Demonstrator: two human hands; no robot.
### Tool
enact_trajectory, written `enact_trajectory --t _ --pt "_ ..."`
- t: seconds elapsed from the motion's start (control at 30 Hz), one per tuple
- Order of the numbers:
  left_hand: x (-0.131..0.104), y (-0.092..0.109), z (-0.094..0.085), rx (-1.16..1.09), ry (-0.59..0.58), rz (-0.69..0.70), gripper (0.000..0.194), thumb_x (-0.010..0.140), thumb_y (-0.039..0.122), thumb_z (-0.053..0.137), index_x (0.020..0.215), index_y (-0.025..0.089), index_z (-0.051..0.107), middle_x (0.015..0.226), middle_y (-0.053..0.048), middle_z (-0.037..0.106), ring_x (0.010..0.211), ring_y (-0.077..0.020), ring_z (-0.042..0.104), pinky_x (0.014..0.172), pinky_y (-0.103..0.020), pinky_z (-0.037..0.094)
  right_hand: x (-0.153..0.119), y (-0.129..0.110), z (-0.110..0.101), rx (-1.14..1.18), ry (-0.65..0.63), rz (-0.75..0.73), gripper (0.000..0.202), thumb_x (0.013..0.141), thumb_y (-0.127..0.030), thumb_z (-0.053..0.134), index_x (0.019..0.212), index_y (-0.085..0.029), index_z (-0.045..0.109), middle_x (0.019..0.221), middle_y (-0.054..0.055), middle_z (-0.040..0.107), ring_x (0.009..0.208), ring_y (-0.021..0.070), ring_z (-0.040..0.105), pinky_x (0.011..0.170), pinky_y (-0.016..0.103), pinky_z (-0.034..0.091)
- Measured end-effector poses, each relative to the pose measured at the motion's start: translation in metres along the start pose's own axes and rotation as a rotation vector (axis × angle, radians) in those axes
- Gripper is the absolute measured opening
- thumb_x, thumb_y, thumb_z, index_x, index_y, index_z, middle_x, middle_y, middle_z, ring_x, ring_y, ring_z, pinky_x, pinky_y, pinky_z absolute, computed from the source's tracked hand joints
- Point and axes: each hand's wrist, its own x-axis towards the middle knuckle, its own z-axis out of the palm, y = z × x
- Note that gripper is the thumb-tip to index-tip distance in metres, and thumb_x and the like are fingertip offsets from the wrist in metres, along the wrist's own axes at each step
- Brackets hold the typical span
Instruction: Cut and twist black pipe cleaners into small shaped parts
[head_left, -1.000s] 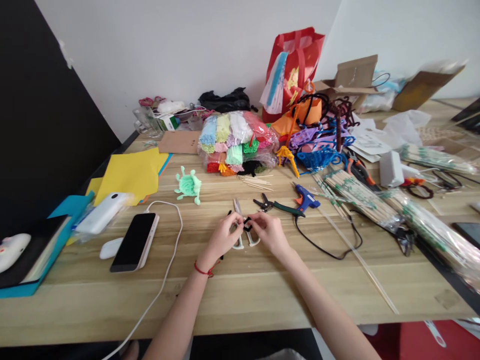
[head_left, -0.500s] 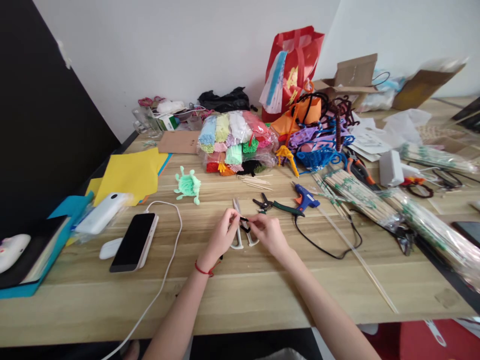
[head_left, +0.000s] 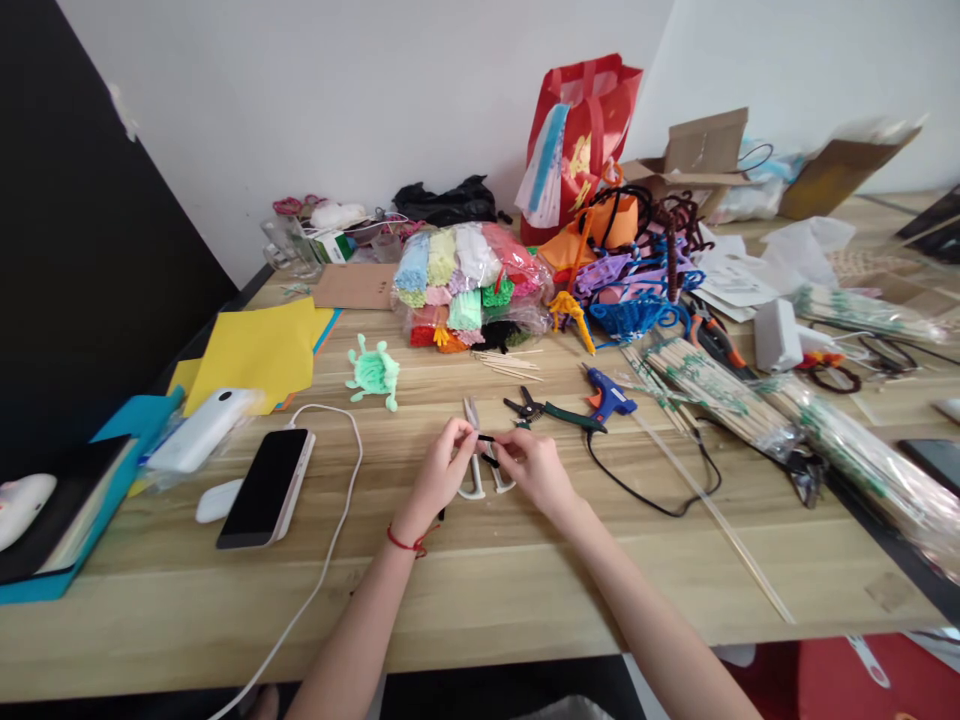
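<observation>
My left hand (head_left: 444, 465) and my right hand (head_left: 538, 470) meet over the middle of the table. Between their pinched fingertips runs a short black pipe cleaner (head_left: 486, 438), gripped at one end by each hand. White-handled scissors (head_left: 472, 490) lie beneath the fingers, partly covered, with a second dark bit close by the handles. Just beyond my right hand are cutting pliers (head_left: 528, 405) with a dark green handle. A mint-green figure of fuzzy stems (head_left: 373, 372) stands farther off on the left.
A blue glue gun (head_left: 611, 396) with a black cord lies to the right, near bagged wooden sticks (head_left: 720, 392). Bundled colourful pipe cleaners (head_left: 469, 280) sit at the back before a red bag (head_left: 592, 140). On the left are a phone-like device (head_left: 266, 488), a white cable and yellow sheets (head_left: 255, 350).
Both hands keep their pinch on the black pipe cleaner, with only a slight shift of the fingers. The whole view has moved a little; the objects on the table stay put.
</observation>
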Motion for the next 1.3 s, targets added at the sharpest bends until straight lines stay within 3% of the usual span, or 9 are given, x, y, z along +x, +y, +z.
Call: enact_trajectory --t 0.17,0.37,0.47,0.63,0.7,0.87,1.03,1.3 --pt "0.000 -0.001 0.000 -0.016 -0.021 -0.014 0.018 0.090 0.034 0.043 0.081 0.019 0.047 0.076 0.001 0.056 0.076 -0.0138 0.057 0.073 -0.025 0.042 -0.001 -0.001 -0.001 0.002 0.028 0.007 0.016 0.083 -0.027 0.054 0.077 -0.017 0.066 0.067 0.005 0.067 0.057 0.0145 0.060 0.056 0.024 0.047" --pt "-0.001 0.002 0.003 -0.009 -0.104 -0.008 0.018 0.090 0.035 0.041 0.082 0.020 0.047 0.076 0.002 0.053 0.073 -0.0127 0.054 0.072 -0.024 0.042 -0.003 0.003 0.006 0.064 0.135 0.131 0.018 0.081 -0.031 0.056 0.077 -0.016 0.066 0.067 0.006 0.068 0.055 0.0161 0.061 0.053 0.025 0.048" --pt "0.000 0.000 0.004 -0.035 -0.077 -0.018 0.018 0.090 0.036 0.042 0.082 0.020 0.047 0.076 0.001 0.053 0.074 -0.0130 0.055 0.073 -0.025 0.043 -0.001 0.005 0.006 0.121 0.138 0.166 0.019 0.080 -0.032 0.057 0.080 -0.016 0.067 0.073 0.008 0.070 0.060 0.0179 0.064 0.057 0.028 0.051" --pt "0.004 -0.008 0.003 -0.164 -0.010 -0.041 0.020 0.089 0.039 0.044 0.085 0.019 0.047 0.080 0.000 0.056 0.077 -0.0141 0.057 0.074 -0.025 0.045 0.005 0.009 0.003 0.341 0.066 0.247 0.030 0.077 -0.034 0.060 0.102 -0.017 0.065 0.097 0.010 0.070 0.085 0.0223 0.067 0.078 0.034 0.052" --pt "0.005 -0.010 0.002 -0.196 -0.012 -0.042 0.021 0.089 0.039 0.044 0.086 0.019 0.048 0.081 -0.001 0.057 0.078 -0.0145 0.057 0.074 -0.026 0.046 0.007 0.010 0.001 0.436 0.040 0.300 0.031 0.077 -0.036 0.060 0.101 -0.016 0.066 0.098 0.010 0.070 0.087 0.0222 0.066 0.079 0.034 0.051" --pt "0.005 -0.011 0.000 -0.162 -0.027 -0.033 0.020 0.087 0.038 0.047 0.086 0.019 0.050 0.081 -0.002 0.059 0.079 -0.0153 0.058 0.075 -0.027 0.046 0.010 0.010 -0.003 0.666 -0.087 0.469 0.031 0.073 -0.043 0.063 0.082 -0.014 0.070 0.081 0.008 0.070 0.068 0.0156 0.062 0.060 0.025 0.048" --pt "0.005 -0.007 -0.001 -0.126 -0.017 -0.022 0.019 0.085 0.037 0.051 0.084 0.018 0.054 0.079 -0.002 0.060 0.077 -0.0156 0.058 0.075 -0.027 0.047 0.010 0.009 -0.005 0.903 -0.211 0.583 0.032 0.067 -0.045 0.070 0.078 -0.015 0.069 0.081 0.006 0.069 0.065 0.0114 0.058 0.055 0.020 0.041" --pt "0.007 0.001 -0.003 -0.290 -0.010 -0.103 0.029 0.085 0.043 0.049 0.088 0.016 0.059 0.082 -0.004 0.065 0.076 -0.0156 0.061 0.074 -0.028 0.049 0.008 0.013 -0.003 0.911 -0.269 0.601 0.028 0.062 -0.039 0.077 0.077 -0.016 0.070 0.064 0.000 0.062 0.050 0.0067 0.047 0.049 0.020 0.035"
